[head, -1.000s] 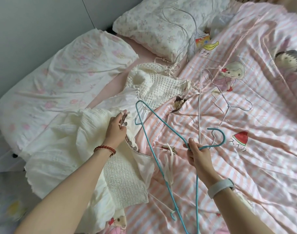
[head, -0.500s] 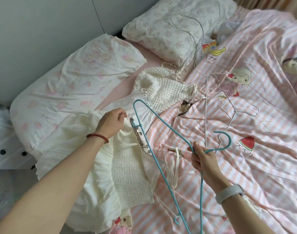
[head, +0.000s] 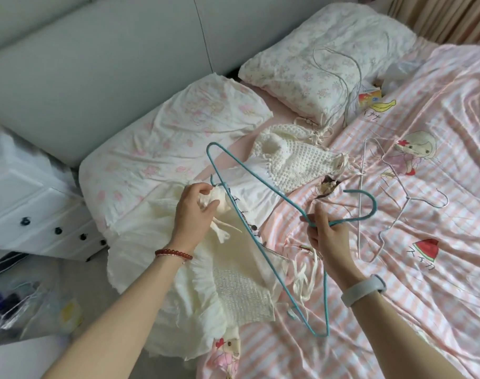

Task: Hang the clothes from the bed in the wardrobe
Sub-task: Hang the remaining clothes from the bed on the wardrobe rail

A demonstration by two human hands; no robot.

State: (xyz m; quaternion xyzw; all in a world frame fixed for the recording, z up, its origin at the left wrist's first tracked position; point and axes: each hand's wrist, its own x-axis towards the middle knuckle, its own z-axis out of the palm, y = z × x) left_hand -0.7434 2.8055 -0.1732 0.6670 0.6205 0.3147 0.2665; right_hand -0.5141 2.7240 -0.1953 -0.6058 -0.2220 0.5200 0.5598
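A cream ruffled dress (head: 178,291) lies crumpled at the bed's left edge. My left hand (head: 195,214) grips a bunched part of it near its top. My right hand (head: 326,233) holds a teal wire hanger (head: 260,192) by the neck below its hook, lifted above the dress, one shoulder end close to my left hand. A cream crochet top (head: 290,157) lies beyond the dress. A white wire hanger (head: 381,198) rests flat on the pink striped sheet to the right.
Two floral pillows (head: 165,138) (head: 320,58) lie along the grey headboard (head: 96,56). Another pale hanger (head: 340,67) sits on the far pillow. A white drawer unit (head: 28,209) stands left of the bed, with bags on the floor. Curtains hang at top right.
My right hand raised the teal hanger and swung its shoulder end toward my left hand. My left hand bunched the dress fabric and lifted it a little. The camera view widened upward.
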